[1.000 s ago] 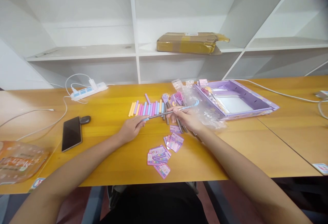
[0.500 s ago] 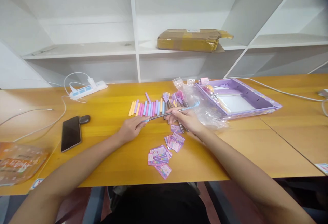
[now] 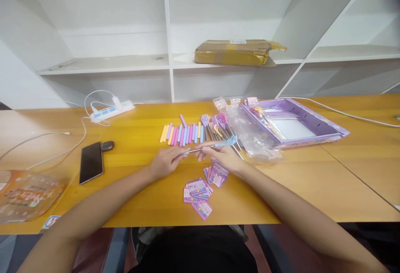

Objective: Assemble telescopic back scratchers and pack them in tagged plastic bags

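Note:
Between my two hands lies a thin metal rod with a blue handle end at the left and a blue claw-shaped head at the right. My left hand is closed on its blue handle end. Fingers of my right hand are closed around the rod near the head. Behind my hands, a row of pink, blue, purple and yellow sticks lies on the table. Beside it are several metal rods with coloured claw heads. Small printed cards lie scattered in front of my hands.
A purple box and clear plastic bags are at the right. At the left are a phone, a power strip with cables and an orange packet. A taped carton sits on the shelf.
The view has shifted slightly. The claw head has turned and looks broader, and the rod is lower relative to the stick row. Both hands still hold the rod.

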A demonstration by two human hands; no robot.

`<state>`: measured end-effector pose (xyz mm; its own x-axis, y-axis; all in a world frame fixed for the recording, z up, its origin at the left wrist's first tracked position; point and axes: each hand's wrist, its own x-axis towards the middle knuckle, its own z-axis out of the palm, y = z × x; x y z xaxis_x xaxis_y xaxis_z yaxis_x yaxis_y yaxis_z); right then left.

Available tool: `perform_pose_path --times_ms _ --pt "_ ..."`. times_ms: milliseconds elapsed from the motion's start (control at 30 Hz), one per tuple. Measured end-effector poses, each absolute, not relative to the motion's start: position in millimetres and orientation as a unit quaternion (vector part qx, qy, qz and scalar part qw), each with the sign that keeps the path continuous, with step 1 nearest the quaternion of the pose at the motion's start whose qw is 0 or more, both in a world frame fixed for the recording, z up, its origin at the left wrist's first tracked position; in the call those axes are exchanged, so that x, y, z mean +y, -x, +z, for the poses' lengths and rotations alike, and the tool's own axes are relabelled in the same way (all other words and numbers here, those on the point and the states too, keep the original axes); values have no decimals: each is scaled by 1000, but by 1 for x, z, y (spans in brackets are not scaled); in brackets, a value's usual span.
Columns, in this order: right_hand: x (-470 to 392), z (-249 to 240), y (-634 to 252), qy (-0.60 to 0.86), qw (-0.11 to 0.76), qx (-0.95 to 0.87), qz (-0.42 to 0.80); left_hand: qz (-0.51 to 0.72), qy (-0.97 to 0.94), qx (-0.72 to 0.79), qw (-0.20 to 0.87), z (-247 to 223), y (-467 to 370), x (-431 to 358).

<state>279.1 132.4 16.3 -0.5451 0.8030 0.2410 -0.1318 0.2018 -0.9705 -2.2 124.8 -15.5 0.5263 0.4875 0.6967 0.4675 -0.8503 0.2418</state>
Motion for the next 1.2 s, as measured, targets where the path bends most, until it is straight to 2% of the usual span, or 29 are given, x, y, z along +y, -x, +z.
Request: perform_pose_path --times_ms 200,267,367,467,600,667,933,1200 --pt "126 17 -268 270 390 -677 563 407 -876 260 1 -13 0 123" --pt "132 20 -273 297 428 -660 541 406 -875 264 -10 -11 2 126" --pt "141 20 -282 320 537 -604 495 412 -868 277 -14 -9 4 130" --pt "145 17 -289 351 568 -608 430 420 -861 287 -7 -8 7 133" --pt "140 11 -290 409 546 -688 248 412 -865 284 -25 -10 10 135" --pt "137 10 -288 403 533 -718 195 408 -868 280 -36 -11 11 135" --pt "131 13 -285 456 422 -758 198 401 -874 270 -45 -11 9 130" --pt "130 -2 -276 480 374 -768 201 400 -878 260 -36 -13 1 126"
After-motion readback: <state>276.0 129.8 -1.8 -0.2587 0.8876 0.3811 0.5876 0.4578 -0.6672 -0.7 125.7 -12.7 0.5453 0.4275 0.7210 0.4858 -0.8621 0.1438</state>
